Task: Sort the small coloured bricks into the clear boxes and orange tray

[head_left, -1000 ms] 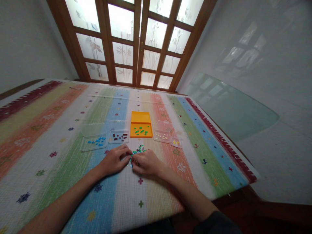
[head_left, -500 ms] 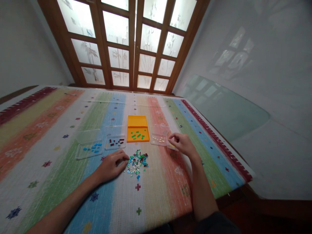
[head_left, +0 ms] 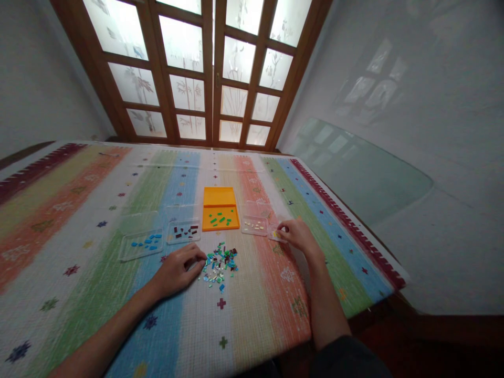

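A small heap of mixed coloured pieces (head_left: 218, 262) lies on the striped cloth in front of me. My left hand (head_left: 178, 272) rests just left of the heap, fingers curled, tips touching its edge. My right hand (head_left: 298, 235) reaches to the right over a small clear tray with yellow pieces (head_left: 275, 234), fingers pinched together at the tray. What they hold is too small to see. Further trays stand in a row: clear with blue pieces (head_left: 142, 244), clear with dark red pieces (head_left: 183, 231), orange with green pieces (head_left: 220, 218), clear with pale pieces (head_left: 254, 226).
The striped table cloth (head_left: 98, 199) covers a table whose right edge (head_left: 354, 220) runs diagonally. Wooden glazed doors (head_left: 205, 73) stand behind the table. A glass sheet (head_left: 362, 173) leans against the right wall.
My right hand left the heap and moved right to the yellow-piece tray, then lowered onto it. My left hand stayed beside the heap. The view shifted slightly.
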Demonstrator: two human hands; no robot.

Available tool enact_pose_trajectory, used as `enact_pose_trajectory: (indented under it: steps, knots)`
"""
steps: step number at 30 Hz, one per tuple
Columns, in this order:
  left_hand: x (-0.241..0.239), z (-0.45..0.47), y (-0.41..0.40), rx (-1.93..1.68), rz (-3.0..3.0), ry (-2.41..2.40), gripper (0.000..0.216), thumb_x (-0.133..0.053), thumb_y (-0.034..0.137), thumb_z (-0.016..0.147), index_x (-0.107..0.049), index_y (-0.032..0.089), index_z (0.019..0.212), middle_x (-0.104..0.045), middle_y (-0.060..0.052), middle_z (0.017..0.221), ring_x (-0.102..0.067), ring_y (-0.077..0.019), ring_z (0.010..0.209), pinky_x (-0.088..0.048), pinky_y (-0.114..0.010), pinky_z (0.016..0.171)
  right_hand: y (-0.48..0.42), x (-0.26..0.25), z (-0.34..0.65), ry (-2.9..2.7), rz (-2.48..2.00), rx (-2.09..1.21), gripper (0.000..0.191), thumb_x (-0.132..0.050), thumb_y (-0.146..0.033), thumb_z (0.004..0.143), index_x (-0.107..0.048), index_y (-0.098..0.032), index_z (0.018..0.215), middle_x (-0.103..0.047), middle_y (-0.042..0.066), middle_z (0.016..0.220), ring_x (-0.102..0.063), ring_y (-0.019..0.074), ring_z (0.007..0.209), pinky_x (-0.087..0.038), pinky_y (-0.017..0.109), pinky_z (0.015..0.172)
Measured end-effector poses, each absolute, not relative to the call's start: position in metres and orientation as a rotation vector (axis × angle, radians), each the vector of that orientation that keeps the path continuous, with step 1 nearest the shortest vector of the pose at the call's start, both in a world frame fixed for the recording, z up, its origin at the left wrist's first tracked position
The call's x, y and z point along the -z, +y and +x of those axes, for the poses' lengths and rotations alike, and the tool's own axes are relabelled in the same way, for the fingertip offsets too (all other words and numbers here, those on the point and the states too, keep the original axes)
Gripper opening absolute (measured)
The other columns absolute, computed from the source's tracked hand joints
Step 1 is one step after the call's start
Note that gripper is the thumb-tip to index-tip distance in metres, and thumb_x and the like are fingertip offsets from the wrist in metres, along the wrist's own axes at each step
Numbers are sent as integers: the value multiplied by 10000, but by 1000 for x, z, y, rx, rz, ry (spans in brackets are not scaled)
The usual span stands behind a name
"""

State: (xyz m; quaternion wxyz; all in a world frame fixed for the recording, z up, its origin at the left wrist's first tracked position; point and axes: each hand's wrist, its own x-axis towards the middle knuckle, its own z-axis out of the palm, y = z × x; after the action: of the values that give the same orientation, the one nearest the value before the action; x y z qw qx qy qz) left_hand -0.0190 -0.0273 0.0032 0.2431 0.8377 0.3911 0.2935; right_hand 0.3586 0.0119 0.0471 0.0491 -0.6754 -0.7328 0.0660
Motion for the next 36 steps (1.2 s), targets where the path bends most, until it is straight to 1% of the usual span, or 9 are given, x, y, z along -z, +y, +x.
enact_pose_trajectory:
  steps: [3,5,9,12,17,21,24,28,36]
  knots:
    - [-3,-19,-28,-823,2287,1072,183,-530,274,921,-686,186,884,-665,-20,817,-589,-134,671,-474,-244,685,11,-49,359,-2240,-2113,-171,223,-602,-199,838,-817,-172,894,-776,99,820,-668,182,717,-363,262,615]
    - [-4,-19,-28,-823,2289,1073,182,-528,271,917,-685,187,879,-664,-18,813,-585,-134,660,-470,-245,673,9,-50,360,-2238,-2133,-152,234,-589,-202,845,-818,-177,887,-776,104,815,-675,186,722,-362,264,608]
    - [-5,-19,-28,-804,2292,1069,176,-525,253,889,-683,178,873,-654,-18,792,-578,-133,633,-460,-251,640,7,-52,360,-2188,-2054,-76,245,-578,-238,851,-813,-178,887,-753,87,748,-657,182,673,-358,263,599]
    - [-5,-19,-29,-796,2286,1063,176,-520,240,865,-679,171,892,-655,-23,798,-589,-143,652,-463,-260,645,7,-52,352,-2129,-1904,-85,239,-582,-264,853,-798,-164,857,-698,55,644,-602,159,579,-345,259,589]
    - [-5,-20,-30,-763,2275,1079,201,-513,246,837,-674,171,932,-666,-27,822,-590,-156,679,-475,-279,676,4,-43,323,-2187,-1534,-291,196,-583,-205,836,-773,-154,850,-633,7,576,-508,113,502,-336,234,578]
    - [-4,-21,-30,-745,2257,1086,245,-512,224,786,-671,166,964,-654,-14,798,-532,-139,601,-456,-274,632,-2,-34,295,-2328,-1320,-444,147,-612,-165,811,-759,-159,812,-630,-2,580,-499,105,518,-337,225,583]
    - [-4,-21,-31,-745,2251,1049,283,-516,198,745,-667,161,982,-652,-19,839,-533,-137,612,-461,-272,639,-8,-33,279,-2415,-1255,-569,154,-628,-159,805,-773,-163,855,-641,-5,585,-505,100,514,-335,219,570]
    - [-5,-20,-33,-770,2271,1059,230,-545,239,822,-674,162,996,-626,-32,875,-561,-138,664,-478,-268,674,-15,-35,266,-2474,-1250,-682,200,-627,-155,806,-783,-175,929,-673,2,619,-537,107,538,-347,215,569]
    - [1,-13,-37,-816,2345,1103,220,-565,292,902,-715,194,1028,-589,-26,884,-566,-117,658,-458,-241,651,-18,-37,260,-2459,-1248,-681,169,-619,-176,828,-778,-173,887,-664,-4,594,-518,101,518,-339,214,555]
